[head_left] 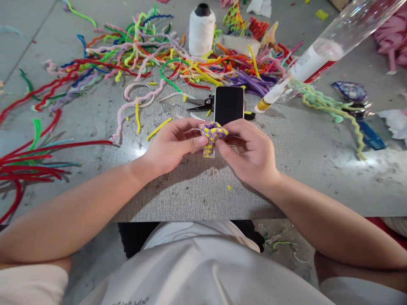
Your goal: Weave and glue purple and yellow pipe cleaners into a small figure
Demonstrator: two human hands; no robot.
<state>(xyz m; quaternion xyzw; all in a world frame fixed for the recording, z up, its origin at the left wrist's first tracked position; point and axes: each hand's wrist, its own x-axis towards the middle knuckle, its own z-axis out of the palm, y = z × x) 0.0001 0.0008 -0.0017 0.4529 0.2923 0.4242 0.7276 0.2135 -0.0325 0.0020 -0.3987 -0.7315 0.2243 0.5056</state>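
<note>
Between my two hands I hold a small purple-and-yellow woven pipe-cleaner piece (213, 132), wide at its top and narrow at its lower end. My left hand (178, 142) pinches its left side, the thumb lying across the front. On the right side, my right hand (249, 150) grips the upper corner between thumb and fingers. Some fingertips are hidden behind the piece. Just beyond it lies a smartphone (229, 103) with a dark screen, partly over black-handled scissors (200, 103).
Many coloured pipe cleaners (127, 55) cover the table's far side around a white thread cone (202, 31). Red pipe cleaners (28, 169) lie at left. A tape roll (139, 94) sits left of the scissors. At right are a clear plastic bottle (346, 29) and a blue strap (370, 134).
</note>
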